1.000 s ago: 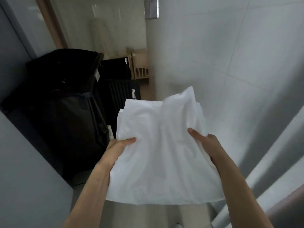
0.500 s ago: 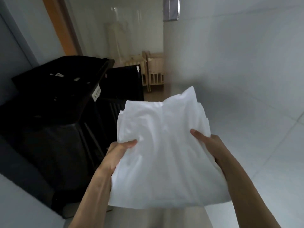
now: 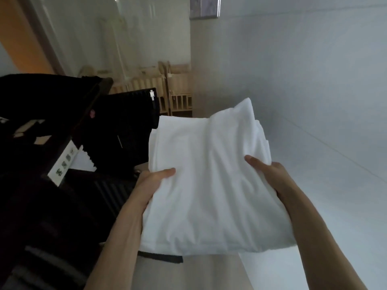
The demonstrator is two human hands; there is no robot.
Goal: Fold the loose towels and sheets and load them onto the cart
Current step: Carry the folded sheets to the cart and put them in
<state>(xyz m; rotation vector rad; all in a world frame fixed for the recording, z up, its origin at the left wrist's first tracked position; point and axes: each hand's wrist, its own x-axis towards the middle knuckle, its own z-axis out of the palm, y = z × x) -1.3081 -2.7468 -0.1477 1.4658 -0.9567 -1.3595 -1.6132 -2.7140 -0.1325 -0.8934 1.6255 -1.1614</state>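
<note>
Two hands carry a folded white sheet [image 3: 211,181] in mid-air at centre: the left hand [image 3: 149,184] pinches its left edge, thumb on top, and the right hand [image 3: 270,176] pinches its right edge likewise. A black cart [image 3: 52,147] stands left, wooden cribs [image 3: 167,97] far behind.
</note>
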